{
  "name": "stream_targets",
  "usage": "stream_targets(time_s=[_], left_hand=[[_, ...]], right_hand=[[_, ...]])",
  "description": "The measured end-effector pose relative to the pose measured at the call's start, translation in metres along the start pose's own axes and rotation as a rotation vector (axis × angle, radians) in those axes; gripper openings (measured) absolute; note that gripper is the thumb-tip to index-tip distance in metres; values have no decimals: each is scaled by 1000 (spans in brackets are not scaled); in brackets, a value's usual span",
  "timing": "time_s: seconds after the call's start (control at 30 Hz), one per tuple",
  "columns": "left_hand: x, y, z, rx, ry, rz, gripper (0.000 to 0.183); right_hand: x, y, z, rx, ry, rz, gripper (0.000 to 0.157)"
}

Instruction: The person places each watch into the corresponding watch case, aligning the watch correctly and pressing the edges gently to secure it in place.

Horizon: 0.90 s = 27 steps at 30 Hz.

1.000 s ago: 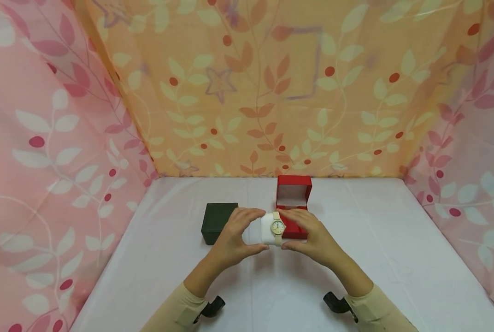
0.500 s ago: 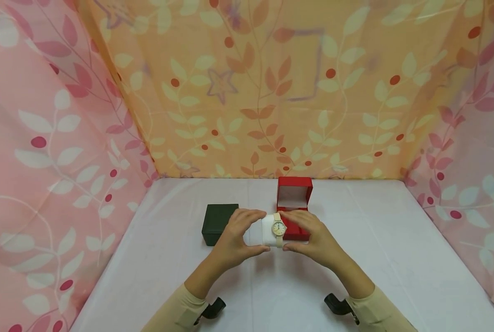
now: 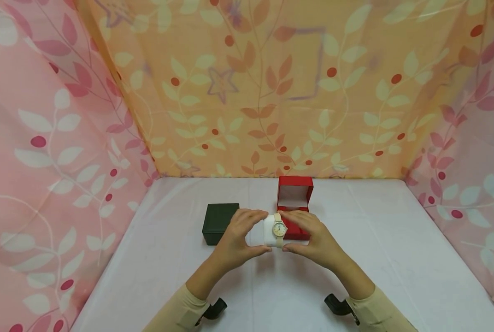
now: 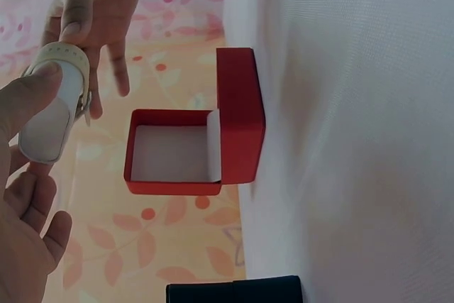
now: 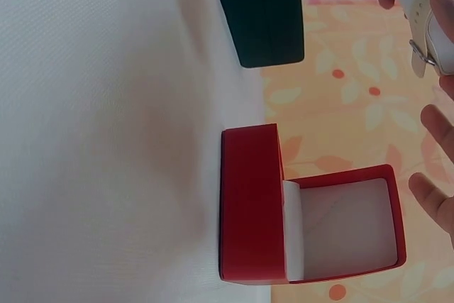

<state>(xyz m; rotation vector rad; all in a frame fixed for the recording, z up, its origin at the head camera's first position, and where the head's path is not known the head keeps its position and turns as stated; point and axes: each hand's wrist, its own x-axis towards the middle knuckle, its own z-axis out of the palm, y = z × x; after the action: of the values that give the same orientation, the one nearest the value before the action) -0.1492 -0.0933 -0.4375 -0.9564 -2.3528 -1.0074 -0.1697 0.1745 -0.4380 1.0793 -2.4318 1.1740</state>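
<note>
A wristwatch [image 3: 279, 229] with a cream strap and a pale round dial is wrapped around a white watch cushion [image 3: 268, 232], raised above the table. My left hand [image 3: 239, 235] pinches the cushion's left side between thumb and fingers. From the other side, my right hand [image 3: 314, 236] holds the watch end, thumb below and fingers above. The left wrist view shows my left thumb on the cushion, beside the strap [image 4: 65, 50]. In the right wrist view the strap's buckle [image 5: 423, 53] is visible at the cushion's underside. The dial faces up toward the head camera.
Behind my right hand stands a red watch box [image 3: 295, 191] with its lid raised. A closed dark green box [image 3: 219, 221] sits behind my left hand. White cloth [image 3: 355, 286] covers the table, with patterned curtains [image 3: 247, 92] around its back and sides.
</note>
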Motion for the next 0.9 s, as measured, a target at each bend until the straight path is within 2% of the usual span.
stream_targets(time_s=[0.13, 0.4, 0.53, 0.7, 0.9], left_hand=[[0, -1, 1, 12, 8, 22, 86], [0, -1, 0, 3, 9, 0, 86], [-1, -1, 0, 9, 18, 23, 86], [-1, 0, 1, 11, 27, 46, 87], [0, 1, 1, 2, 19, 41, 87]], right_hand=[[0, 0, 0, -10, -3, -9, 85], [0, 1, 0, -6, 0, -13, 83], [0, 1, 2, -3, -10, -15, 83], [-1, 0, 4, 14, -18, -7, 82], [-1, -2, 5, 43, -26, 18, 82]])
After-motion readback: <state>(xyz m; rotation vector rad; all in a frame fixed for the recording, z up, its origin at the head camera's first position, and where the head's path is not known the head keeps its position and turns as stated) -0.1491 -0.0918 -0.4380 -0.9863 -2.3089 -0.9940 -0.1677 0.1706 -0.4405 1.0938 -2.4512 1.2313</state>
